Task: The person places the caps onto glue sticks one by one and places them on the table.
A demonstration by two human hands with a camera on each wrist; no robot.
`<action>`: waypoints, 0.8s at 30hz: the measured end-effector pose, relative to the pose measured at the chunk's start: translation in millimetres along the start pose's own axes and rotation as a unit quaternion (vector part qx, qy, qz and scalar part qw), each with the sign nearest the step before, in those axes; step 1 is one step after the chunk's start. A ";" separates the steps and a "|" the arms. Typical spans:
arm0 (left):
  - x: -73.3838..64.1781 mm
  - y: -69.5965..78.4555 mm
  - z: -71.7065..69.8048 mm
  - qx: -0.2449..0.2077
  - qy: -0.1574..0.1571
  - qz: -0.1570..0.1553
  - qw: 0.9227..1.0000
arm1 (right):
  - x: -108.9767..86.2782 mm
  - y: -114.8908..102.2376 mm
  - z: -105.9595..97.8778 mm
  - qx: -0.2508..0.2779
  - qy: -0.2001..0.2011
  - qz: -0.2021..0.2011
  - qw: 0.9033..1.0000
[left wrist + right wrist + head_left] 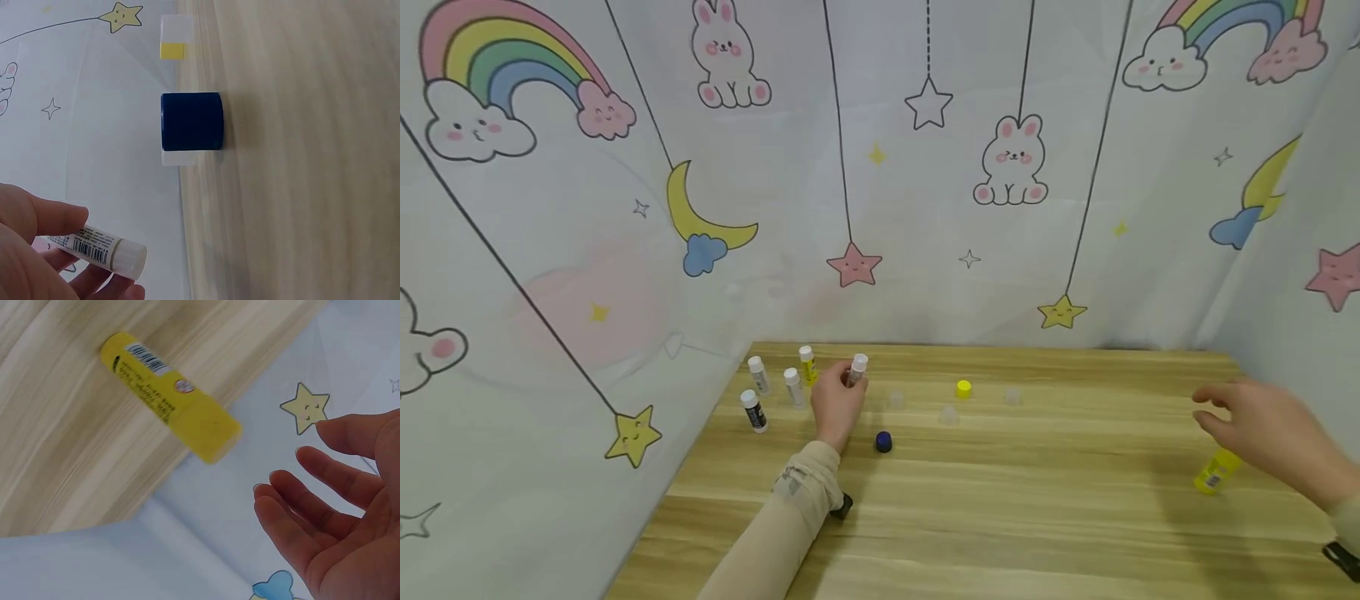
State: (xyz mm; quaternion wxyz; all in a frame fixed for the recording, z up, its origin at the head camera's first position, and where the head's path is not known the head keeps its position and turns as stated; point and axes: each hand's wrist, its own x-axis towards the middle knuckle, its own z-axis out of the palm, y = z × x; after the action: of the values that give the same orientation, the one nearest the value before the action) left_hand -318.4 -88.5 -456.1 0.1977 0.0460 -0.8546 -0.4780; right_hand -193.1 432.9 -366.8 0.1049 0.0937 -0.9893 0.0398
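Note:
My left hand [837, 408] holds a white glue stick [94, 247] between thumb and fingers, its cap end pointing up and away. The right hand [1262, 421] is raised over the table's right side, fingers loosely bent and holding nothing. Close below it a yellow glue stick [1216, 472] stands on the table, apart from the fingers in the right wrist view. Left of my left hand stand several capped glue sticks: one with a black label [754, 411], two pale ones, and one with a yellow label [807, 367].
To the right of the left hand sit a dark blue cap [883, 442], a yellow cap [963, 389] and several clear caps [949, 415]. The wooden table [1000, 517] meets a printed white curtain [925, 200] at its back and sides.

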 end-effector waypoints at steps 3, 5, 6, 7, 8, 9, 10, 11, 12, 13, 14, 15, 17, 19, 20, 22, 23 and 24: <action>-2.4 2.6 -0.8 0.001 0.001 0.007 1.000 | 6.2 -8.6 -0.6 -0.003 -0.009 -0.002 1.000; -3.9 4.7 -1.3 0.002 0.001 0.012 1.000 | 11.0 -14.6 -0.7 0.000 -0.020 -0.001 1.000; -4.7 5.8 -1.7 0.002 0.002 0.015 1.000 | 13.4 -17.5 -0.4 0.004 -0.023 -0.003 1.000; -5.4 7.1 -2.0 0.002 0.003 0.021 1.000 | 15.7 -20.6 0.1 0.008 -0.023 -0.005 1.000; -6.2 8.9 -2.5 0.000 0.004 0.026 1.000 | 18.0 -23.5 1.1 0.013 -0.022 -0.008 1.000; -6.9 10.5 -2.8 0.000 0.005 0.032 0.999 | 20.3 -26.6 2.4 0.018 -0.019 -0.014 1.000; -7.8 11.8 -3.4 0.000 0.006 0.037 0.999 | 22.6 -29.7 4.0 0.024 -0.016 -0.019 0.999; -8.7 13.1 -3.7 0.001 0.007 0.043 0.999 | 25.0 -32.4 5.7 0.031 -0.014 -0.025 0.999; -9.7 14.5 -4.1 0.000 0.007 0.048 0.999 | 27.0 -35.5 7.5 0.035 -0.010 -0.029 0.999; -10.6 15.8 -4.5 0.001 0.007 0.052 0.999 | 29.1 -38.8 9.4 0.038 -0.004 -0.033 0.999; -11.7 17.0 -4.9 0.002 0.006 0.054 0.999 | 31.2 -41.5 11.3 0.040 -0.002 -0.036 0.999; -12.8 18.1 -5.3 0.003 0.005 0.056 0.998 | 33.1 -44.1 12.8 0.041 0.001 -0.039 0.998; -15.0 19.8 -6.3 0.007 0.002 0.058 0.998 | 36.4 -48.0 15.5 0.045 0.003 -0.043 0.998; -17.0 21.2 -7.4 0.008 0.001 0.061 0.998 | 39.6 -51.1 18.3 0.045 0.007 -0.047 0.998; -17.8 21.8 -7.8 0.009 0.000 0.063 0.998 | 41.3 -52.6 19.8 0.045 0.008 -0.049 0.998; -19.1 22.8 -8.6 0.010 0.002 0.071 0.997 | 45.0 -55.8 22.3 0.046 0.010 -0.049 0.998; -19.6 23.5 -8.9 0.010 0.004 0.077 0.997 | 47.3 -57.6 23.7 0.046 0.009 -0.048 0.998; -20.1 24.1 -9.2 0.011 0.004 0.082 0.997 | 49.6 -60.1 25.3 0.045 0.010 -0.046 0.998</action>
State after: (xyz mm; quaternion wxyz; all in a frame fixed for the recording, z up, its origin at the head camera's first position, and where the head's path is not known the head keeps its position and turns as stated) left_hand -293.9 -77.5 -437.5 0.2395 -0.0201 -0.8596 -0.4509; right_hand -234.2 362.8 -377.2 0.1117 0.1433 -0.9801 0.0805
